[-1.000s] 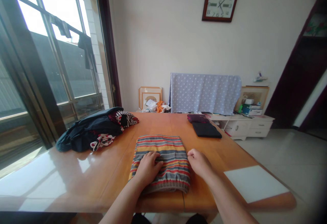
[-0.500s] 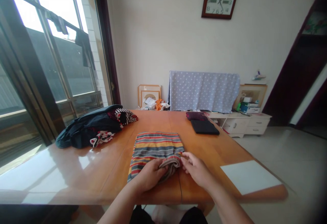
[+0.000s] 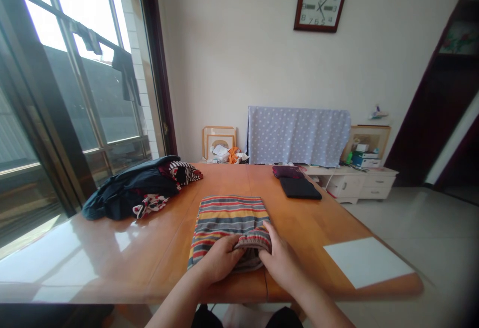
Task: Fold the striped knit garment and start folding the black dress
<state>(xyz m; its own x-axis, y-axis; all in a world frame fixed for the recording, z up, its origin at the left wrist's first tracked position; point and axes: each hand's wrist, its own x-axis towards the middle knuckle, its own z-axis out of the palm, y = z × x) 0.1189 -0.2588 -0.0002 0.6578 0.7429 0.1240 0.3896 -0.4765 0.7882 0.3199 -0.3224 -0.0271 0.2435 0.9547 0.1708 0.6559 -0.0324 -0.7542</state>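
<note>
A folded striped garment [image 3: 230, 218], in red, yellow, grey and blue bands, lies on the wooden table [image 3: 318, 228] in front of me. My left hand [image 3: 219, 260] grips its near edge, fingers curled under the fabric. My right hand [image 3: 279, 260] holds the same near edge at the right corner, where the elastic hem is lifted and bunched off the table. Both hands are closed on the cloth.
A heap of dark and patterned clothes [image 3: 138, 193] lies at the table's left. A folded black garment [image 3: 299, 187] with a maroon one [image 3: 287, 170] behind it sits far right. A white sheet [image 3: 368, 260] lies near the right edge. A window stands to the left.
My hands went from resting flat on the striped garment to taking hold of its near hem, which is now lifted and rolled toward the far side.
</note>
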